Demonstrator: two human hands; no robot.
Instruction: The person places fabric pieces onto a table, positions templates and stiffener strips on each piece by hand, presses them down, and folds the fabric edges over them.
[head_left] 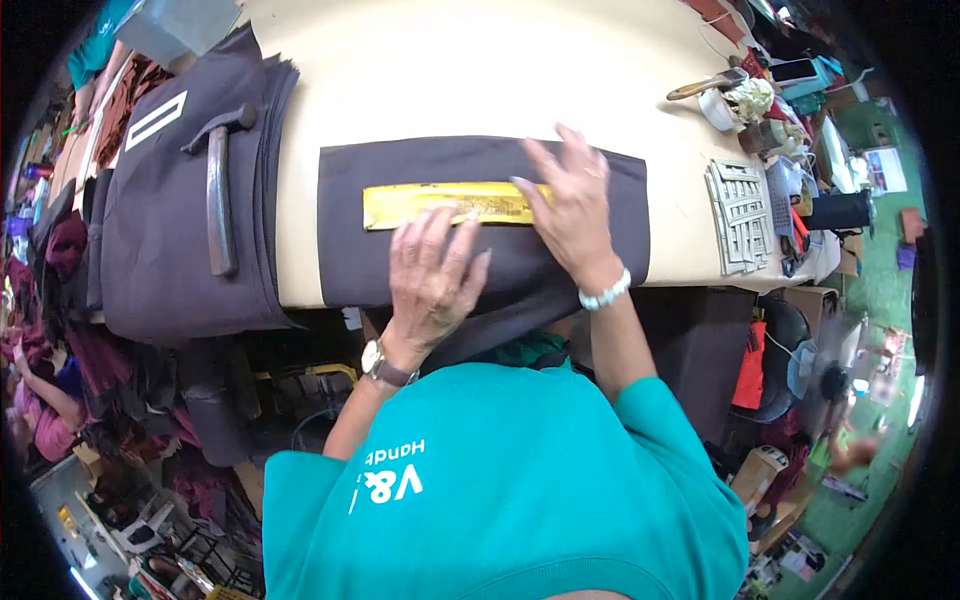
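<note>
The narrow, flat, glossy yellow strip (400,205) lies on a dark purple-grey cloth panel (515,260) near the front edge of the pale bench (450,80), its long axis running roughly along that edge. The left hand (435,280) is nearer the strip's middle: open, palm down, fingertips at its front long side. The right hand (580,210), also open with fingers spread, lies at the strip's right end, thumb and forefinger closest. Neither grips anything; how firmly they press, I cannot tell. The strip's left end lies uncovered.
</note>
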